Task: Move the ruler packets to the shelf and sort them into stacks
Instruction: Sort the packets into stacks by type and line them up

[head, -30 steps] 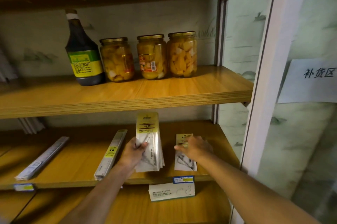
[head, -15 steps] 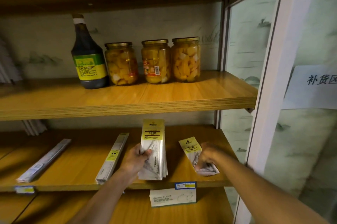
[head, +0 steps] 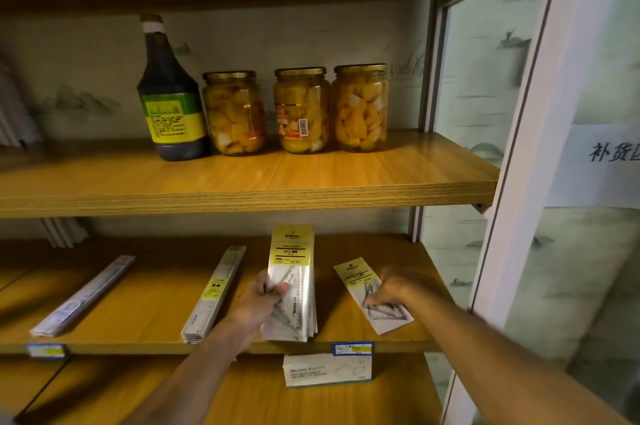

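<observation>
Here, lone packet (head: 372,293) angled, header back-left

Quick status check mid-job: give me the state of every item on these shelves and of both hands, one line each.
Left hand: grips fanned bundle of clear set-square packets, raised off wooden middle shelf.
Right hand: fingers on single yellow-headed packet, lying flat, skewed.
Two long straight-ruler stacks: lying flat, untouched.
Dark sauce bottle: upright, capped.
Three gold-lidded jars: upright, closed.
White mask box: closed, lower shelf.
</observation>
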Action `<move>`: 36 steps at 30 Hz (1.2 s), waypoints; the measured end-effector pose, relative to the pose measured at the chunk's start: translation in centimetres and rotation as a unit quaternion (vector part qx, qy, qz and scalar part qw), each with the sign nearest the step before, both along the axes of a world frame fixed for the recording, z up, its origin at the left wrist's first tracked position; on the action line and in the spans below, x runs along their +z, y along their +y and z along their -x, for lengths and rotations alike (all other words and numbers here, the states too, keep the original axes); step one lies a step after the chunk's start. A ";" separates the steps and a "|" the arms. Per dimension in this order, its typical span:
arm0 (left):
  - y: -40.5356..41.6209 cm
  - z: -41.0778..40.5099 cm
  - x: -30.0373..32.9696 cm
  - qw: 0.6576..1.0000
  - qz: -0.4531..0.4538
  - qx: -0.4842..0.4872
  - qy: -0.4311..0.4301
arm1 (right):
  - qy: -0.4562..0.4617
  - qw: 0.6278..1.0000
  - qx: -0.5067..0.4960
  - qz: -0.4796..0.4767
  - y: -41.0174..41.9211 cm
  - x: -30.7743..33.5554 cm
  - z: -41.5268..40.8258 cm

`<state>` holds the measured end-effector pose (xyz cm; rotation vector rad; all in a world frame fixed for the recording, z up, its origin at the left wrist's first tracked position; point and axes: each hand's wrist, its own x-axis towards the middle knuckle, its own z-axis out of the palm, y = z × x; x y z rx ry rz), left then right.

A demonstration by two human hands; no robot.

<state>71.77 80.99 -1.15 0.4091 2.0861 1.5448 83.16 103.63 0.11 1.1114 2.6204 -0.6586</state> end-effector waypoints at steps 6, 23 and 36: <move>0.0 0.4 -0.1 1.000 -0.005 0.004 -0.003 | -0.054 0.998 0.005 -0.010 -0.4 1.0 0.7; 2.6 -0.7 0.7 0.990 -0.131 0.011 -0.054 | 0.370 0.893 -0.087 0.241 -0.7 0.6 0.5; 6.3 -4.0 -0.1 0.982 -0.185 0.009 0.042 | 0.426 0.851 -0.018 0.307 -4.5 -1.1 0.6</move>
